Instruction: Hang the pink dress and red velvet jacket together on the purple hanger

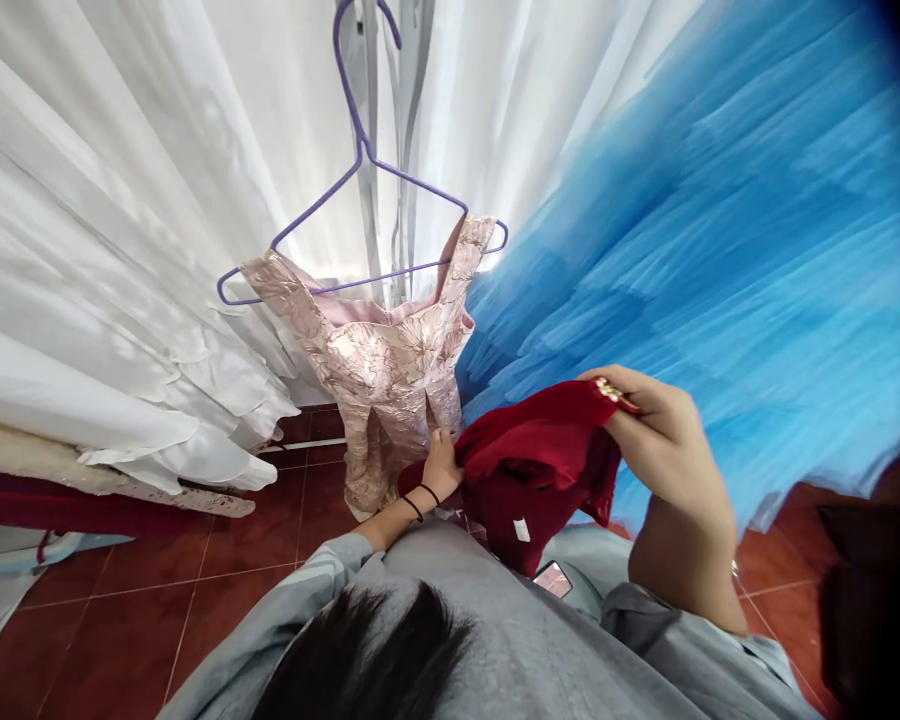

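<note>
A dark red velvety garment (525, 440) is stretched between my two hands. My right hand (664, 425) pinches one end of it, where a cluster of gold and pearly beads sits. Closed on the other side of the cloth is my left hand (442, 465), low in front of my body, with thin black bands on the wrist. A small white label (521, 529) shows on the hanging part of the red cloth. Just beyond my left hand hangs a pink and gold patterned dress (390, 355) on a purple hanger (364, 150); its shoulder straps loop over the hanger's ends.
White garments (120, 250) hang at the left, above darker red cloth. A large blue tulle dress (720, 250) fills the right side. The floor (255, 540) has red tiles. A phone (553, 579) is near my lap, and something dark stands at the right edge.
</note>
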